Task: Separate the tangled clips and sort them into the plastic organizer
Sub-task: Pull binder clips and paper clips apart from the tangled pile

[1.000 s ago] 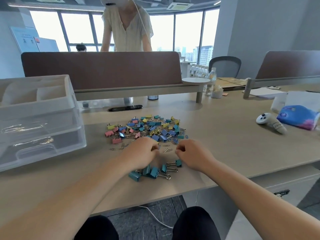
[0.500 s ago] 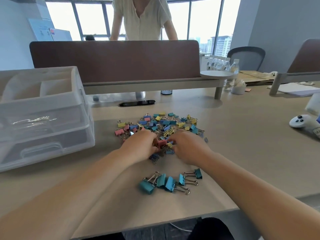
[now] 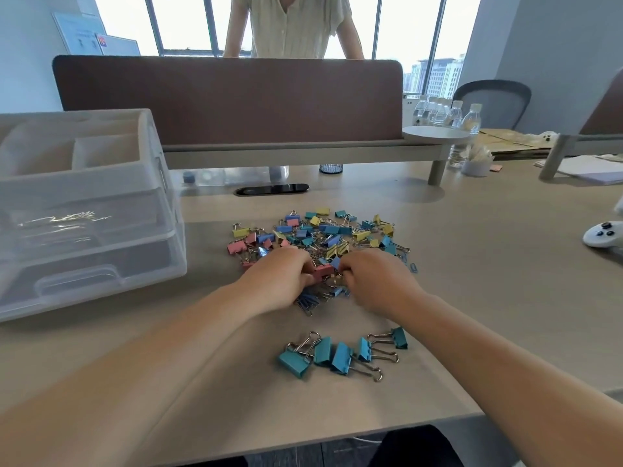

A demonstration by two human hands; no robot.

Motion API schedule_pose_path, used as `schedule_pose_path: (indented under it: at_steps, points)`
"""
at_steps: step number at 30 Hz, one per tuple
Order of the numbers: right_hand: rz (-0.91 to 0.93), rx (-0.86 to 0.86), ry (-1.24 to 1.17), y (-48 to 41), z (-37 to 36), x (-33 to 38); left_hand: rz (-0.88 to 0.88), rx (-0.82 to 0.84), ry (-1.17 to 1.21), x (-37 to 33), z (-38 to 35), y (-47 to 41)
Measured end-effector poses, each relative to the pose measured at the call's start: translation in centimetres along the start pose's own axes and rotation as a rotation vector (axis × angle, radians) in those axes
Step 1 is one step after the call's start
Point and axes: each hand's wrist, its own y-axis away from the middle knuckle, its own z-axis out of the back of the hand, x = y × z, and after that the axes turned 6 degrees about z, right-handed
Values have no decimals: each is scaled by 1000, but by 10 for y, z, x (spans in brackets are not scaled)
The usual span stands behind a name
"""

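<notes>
left hand (image 3: 279, 281) pinches a pink clip (image 3: 322, 270) at the 6 o'clock edge of the tangled clip pile (image 3: 320, 230) mid-desk (image 3: 488, 281). right hand (image 3: 377, 284) curls its fingers in at that clip's other end; what they grip i cannot tell. five teal clips (image 3: 337, 353) lie apart at 6 o'clock. the clear plastic organizer (image 3: 84, 210) stands at 9 o'clock. the wall poster (image 3: 84, 37) at 11 o'clock has writing too small to read.
</notes>
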Motion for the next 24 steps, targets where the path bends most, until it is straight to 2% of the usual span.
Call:
schedule_pose_path:
  at_steps: [7, 15, 24]
  points:
    - [-26, 0, -81, 7, 6, 5, 2, -26, 24, -7, 3, 6]
    - [22, 44, -35, 8, 4, 8, 5, -39, 57, -7, 9, 15]
    - [-30, 22, -99, 8, 6, 12, -38, -69, 79, -5, 14, 20]
